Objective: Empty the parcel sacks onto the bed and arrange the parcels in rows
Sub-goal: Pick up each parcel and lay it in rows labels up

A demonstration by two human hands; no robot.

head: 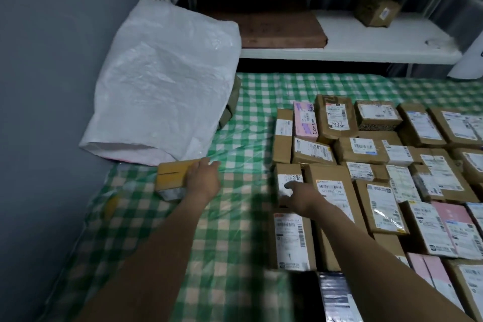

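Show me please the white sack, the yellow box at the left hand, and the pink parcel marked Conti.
white sack (162,81), head view, middle of its crinkled side.
yellow box (171,172), head view, its top face.
pink parcel (304,123), head view, middle of its front face.

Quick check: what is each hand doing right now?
Left hand: open, fingers straight, resting on the yellow cardboard box.
Right hand: fingers curled on the small white-labelled parcel, apparently gripping it.

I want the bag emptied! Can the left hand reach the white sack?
Probably yes. The left hand touches a yellow box just beside the open end of the white sack, and nothing lies between.
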